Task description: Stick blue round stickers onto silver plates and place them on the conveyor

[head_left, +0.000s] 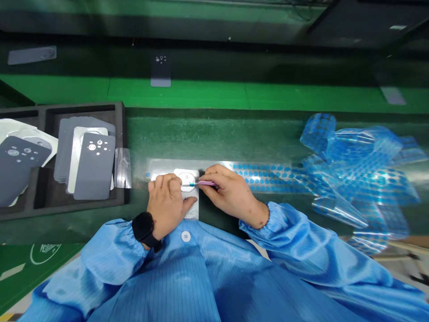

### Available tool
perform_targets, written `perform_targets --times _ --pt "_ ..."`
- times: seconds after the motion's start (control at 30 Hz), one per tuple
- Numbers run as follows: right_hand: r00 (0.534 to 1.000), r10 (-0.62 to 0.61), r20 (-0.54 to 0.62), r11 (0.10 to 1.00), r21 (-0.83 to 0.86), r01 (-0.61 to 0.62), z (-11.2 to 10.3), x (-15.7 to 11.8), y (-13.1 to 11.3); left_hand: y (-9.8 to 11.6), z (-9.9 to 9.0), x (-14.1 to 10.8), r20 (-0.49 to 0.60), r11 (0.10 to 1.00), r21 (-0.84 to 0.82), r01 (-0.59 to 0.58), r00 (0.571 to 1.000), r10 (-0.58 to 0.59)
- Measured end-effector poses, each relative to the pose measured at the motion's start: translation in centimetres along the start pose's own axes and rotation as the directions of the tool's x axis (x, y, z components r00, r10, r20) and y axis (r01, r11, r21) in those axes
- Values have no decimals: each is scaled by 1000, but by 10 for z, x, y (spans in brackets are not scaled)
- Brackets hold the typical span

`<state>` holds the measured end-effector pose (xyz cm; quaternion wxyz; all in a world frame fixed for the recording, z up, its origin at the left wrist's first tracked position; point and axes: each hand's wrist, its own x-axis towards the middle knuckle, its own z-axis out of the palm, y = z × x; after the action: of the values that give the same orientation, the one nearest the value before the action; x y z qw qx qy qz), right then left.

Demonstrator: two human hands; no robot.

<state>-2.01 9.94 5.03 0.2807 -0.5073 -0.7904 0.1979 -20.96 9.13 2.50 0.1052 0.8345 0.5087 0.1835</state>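
A phone back cover [191, 203], pale side up with a round-edged camera area, lies on the bench in front of my body. My left hand [167, 201] rests over its left side, fingers curled and thumb on its lower part, steadying it. In my right hand [228, 190] are slim pink tweezers [207, 183], pinched between thumb and fingers. Their tip is over the camera area, where a small blue sticker [192, 184] shows. Whether the sticker touches the cover, I cannot tell. A clear strip with rows of blue stickers [261, 176] runs to the right behind my right hand.
Left, a black foam tray [120, 134] holds stacks of grey phone back covers [94, 170]. A curled clear film [123, 167] is beside it. Crumpled blue sticker film [365, 156] piles up at right. Another cover [161, 74] lies on the far ledge.
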Motion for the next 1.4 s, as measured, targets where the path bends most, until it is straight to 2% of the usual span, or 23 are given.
perform_targets --times 0.23,0.33,0.4,0.53,0.63,0.7,0.77,0.87,0.93,1.0,1.1,1.27,1.4 --pt "997 52 49 999 5 -52 -3 4 2 0 -1 0 22 1000 9 7 1000 -7" --pt "989 37 140 999 18 -40 3 3 2 -1 0 0 8 1000 22 5 1000 -5" --pt "976 37 215 999 -47 -27 7 3 1 -1 1 -1 -12 1000 28 2 1000 -2" --pt "946 -26 324 970 -220 102 8 -1 -1 -2 4 -1 -43 1000 30 -3 999 5" --pt "935 -97 341 943 -269 196 8 -6 2 -3 6 -2 -64 999 34 -9 998 11" --pt "950 -127 286 951 -236 198 8 -8 5 -3 7 -2 -69 999 34 -7 998 10" --pt "976 -135 173 979 -126 158 7 -7 7 -3 6 -2 -60 1000 24 3 998 -2" --pt "1000 -8 17 1000 23 7 -4 1 7 -3 5 -1 -26 1000 5 17 1000 -17" --pt "988 152 -15 988 39 -152 -15 9 4 -2 4 -1 -12 1000 -6 24 1000 -24" --pt "955 295 -28 954 60 -293 -26 18 2 -2 4 0 -16 999 -23 39 999 -39" --pt "909 405 -95 907 168 -387 -42 33 -1 -1 4 -1 -37 997 -52 52 998 -54" --pt "865 408 -292 899 295 -325 -77 77 -17 1 8 -3 -78 988 -133 77 993 -87" --pt "882 288 -374 918 369 -143 -110 128 -35 1 10 -2 -113 965 -246 94 986 -125"
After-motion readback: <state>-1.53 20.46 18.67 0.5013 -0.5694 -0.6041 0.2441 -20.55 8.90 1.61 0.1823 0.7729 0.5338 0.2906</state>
